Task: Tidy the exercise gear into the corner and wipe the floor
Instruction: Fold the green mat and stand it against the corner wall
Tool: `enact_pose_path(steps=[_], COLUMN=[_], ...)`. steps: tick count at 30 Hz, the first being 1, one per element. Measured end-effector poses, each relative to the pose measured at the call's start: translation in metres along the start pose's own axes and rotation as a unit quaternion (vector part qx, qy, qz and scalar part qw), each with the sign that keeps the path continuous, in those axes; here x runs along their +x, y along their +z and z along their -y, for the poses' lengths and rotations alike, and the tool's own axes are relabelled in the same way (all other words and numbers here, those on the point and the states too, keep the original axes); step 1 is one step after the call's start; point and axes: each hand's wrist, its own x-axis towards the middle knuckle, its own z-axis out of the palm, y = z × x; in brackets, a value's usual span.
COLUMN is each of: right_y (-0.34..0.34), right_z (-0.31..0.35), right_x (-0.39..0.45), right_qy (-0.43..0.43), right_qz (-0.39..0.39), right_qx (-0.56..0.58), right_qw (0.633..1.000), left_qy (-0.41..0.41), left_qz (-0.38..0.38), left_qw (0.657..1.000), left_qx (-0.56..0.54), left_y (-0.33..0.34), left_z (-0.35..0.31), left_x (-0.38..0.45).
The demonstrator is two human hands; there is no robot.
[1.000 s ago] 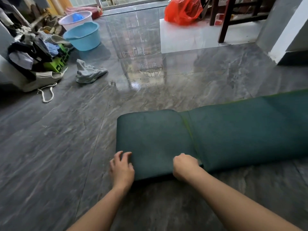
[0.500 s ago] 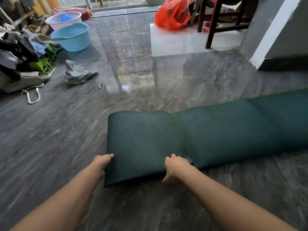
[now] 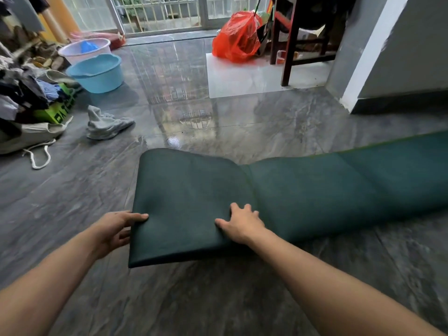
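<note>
A long dark green folding exercise mat (image 3: pixel 303 187) stretches across the grey marble floor from the centre to the right edge. Its left end panel is lifted off the floor and bends upward at the fold. My left hand (image 3: pixel 116 229) grips the left edge of that panel, thumb on top and fingers underneath. My right hand (image 3: pixel 242 221) holds the near edge of the same panel, fingers spread on its top surface. A crumpled grey cloth (image 3: pixel 106 124) lies on the floor to the far left.
A light blue basin (image 3: pixel 97 72) and a white basin (image 3: pixel 84 48) stand at the back left beside a heap of clothes and bags (image 3: pixel 26 107). A red plastic bag (image 3: pixel 236 37) and a dark wooden chair (image 3: pixel 293 42) stand at the back. A wall corner (image 3: pixel 363 59) juts out right.
The mat's left end panel has come up off the floor. My left hand has slid to its left edge and gripped it, and my right hand has opened out onto its top.
</note>
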Motion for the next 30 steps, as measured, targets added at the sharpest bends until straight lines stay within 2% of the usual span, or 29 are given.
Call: enact_pose_path(steps=[2, 6, 12, 19, 22, 24, 26, 28, 29, 30], right_y=[-0.002, -0.004, 0.008, 0.05, 0.059, 0.054, 0.041, 0.011, -0.012, -0.037], right_z=[0.006, 0.017, 0.047, 0.106, 0.113, 0.101, 0.081, 0.058, 0.047, 0.035], right_x=[-0.001, -0.006, -0.015, -0.038, -0.033, -0.021, -0.006, 0.007, 0.01, 0.014], right_qy=[-0.01, -0.031, -0.065, -0.181, -0.173, -0.136, -0.113, -0.083, -0.053, -0.021], right_qz=[0.027, 0.028, 0.068, 0.163, 0.206, 0.237, 0.227, 0.162, 0.142, 0.143], right_qx=[0.014, 0.038, 0.063, 0.101, 0.095, 0.118, 0.18, 0.299, 0.399, 0.506], right_qw=[0.999, 0.998, 0.994, 0.965, 0.959, 0.955, 0.951, 0.937, 0.904, 0.85], left_qy=[0.015, 0.04, 0.029, -0.002, -0.008, 0.01, 0.07, 0.138, 0.167, 0.189], left_qz=[-0.01, -0.053, -0.119, -0.213, -0.199, -0.177, -0.165, -0.154, -0.133, -0.106], left_qw=[1.0, 0.995, 0.986, 0.965, 0.962, 0.961, 0.96, 0.956, 0.954, 0.95], left_qx=[0.024, 0.068, 0.11, 0.152, 0.187, 0.211, 0.215, 0.207, 0.211, 0.227], left_y=[-0.003, -0.005, -0.031, -0.098, -0.091, -0.057, -0.01, 0.044, 0.072, 0.098], left_z=[-0.017, -0.047, -0.051, -0.062, -0.068, -0.077, -0.09, -0.106, -0.114, -0.12], left_x=[-0.012, -0.029, -0.055, -0.116, -0.127, -0.119, -0.103, -0.093, -0.091, -0.089])
